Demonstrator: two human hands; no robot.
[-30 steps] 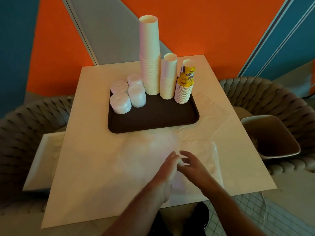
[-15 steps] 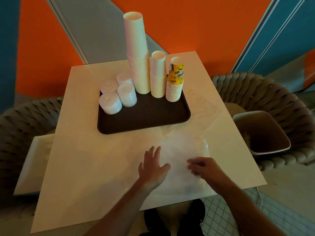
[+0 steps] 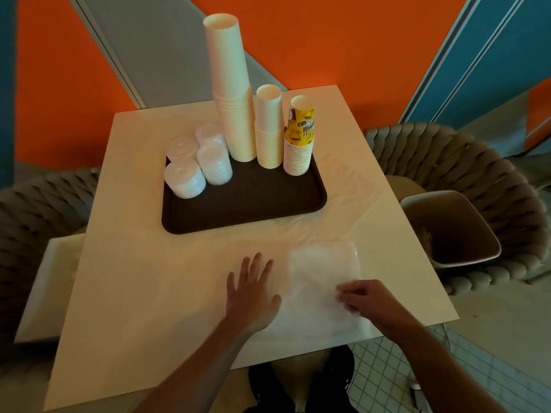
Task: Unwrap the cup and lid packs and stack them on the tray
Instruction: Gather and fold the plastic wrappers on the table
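A dark brown tray point(image 3: 244, 210) sits on the cream table point(image 3: 125, 287). On it stand three cup stacks: a tall white one point(image 3: 232, 93), a shorter white one point(image 3: 269, 126) and a yellow printed one point(image 3: 299, 138). Several stacks of white lids point(image 3: 196, 162) fill the tray's left end. A clear plastic wrapper point(image 3: 322, 272) lies flat on the table's near right part. My left hand point(image 3: 250, 290) presses on the wrapper's left side with fingers spread. My right hand point(image 3: 366, 299) pinches the wrapper near its lower right.
A beige bin point(image 3: 453, 231) stands on the woven chair point(image 3: 477, 168) to the right of the table. Another woven chair point(image 3: 35, 210) is at the left, with a white board point(image 3: 44, 287) below the table edge. My shoes point(image 3: 301, 380) show under the near edge.
My hands have parted: the left one now lies flat and spread on the wrapper, and the right one has moved right while pinching the plastic. The camera has tilted slightly.
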